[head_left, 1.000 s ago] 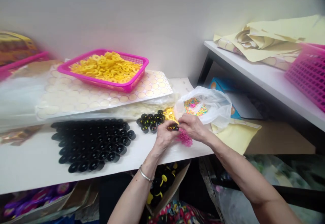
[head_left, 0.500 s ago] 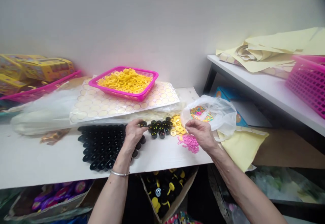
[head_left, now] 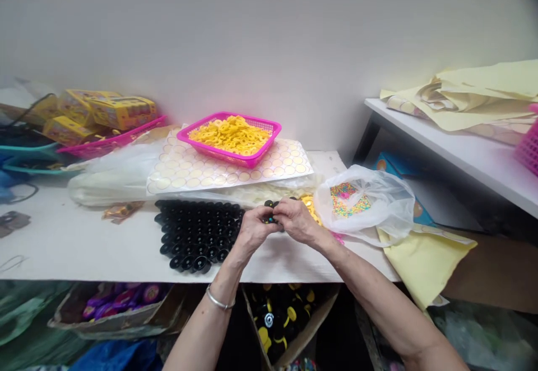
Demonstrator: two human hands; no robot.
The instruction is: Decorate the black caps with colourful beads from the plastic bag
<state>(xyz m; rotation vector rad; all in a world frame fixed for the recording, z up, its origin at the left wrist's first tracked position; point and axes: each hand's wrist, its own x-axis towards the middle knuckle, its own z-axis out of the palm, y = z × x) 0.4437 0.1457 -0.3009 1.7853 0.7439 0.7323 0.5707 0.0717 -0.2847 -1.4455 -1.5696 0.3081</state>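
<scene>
My left hand (head_left: 253,226) holds a small black cup (head_left: 269,221) with coloured bits inside, pinched between thumb and fingers. Over the cup's mouth, the fingertips of my right hand (head_left: 296,218) are pressed together; what they hold, if anything, is hidden. Rows of black cups (head_left: 197,233) stand packed to the left of my hands. More black cups show just behind my fingers, mostly covered. Yellow rings (head_left: 310,207) lie beyond my right hand, and a few pink beads (head_left: 338,239) peek out past my right wrist.
A clear plastic bag (head_left: 389,200) with multicoloured beads (head_left: 349,200) lies at right. Behind, a pink basket (head_left: 247,162) of yellow rings rests on a sticker sheet (head_left: 189,179). A raised white shelf (head_left: 445,141) bounds the right. Under the table edge stands a box of black-and-yellow pieces (head_left: 290,315).
My right hand has moved left from beside the bag to meet my left hand at the cup. The view has turned a little to the left.
</scene>
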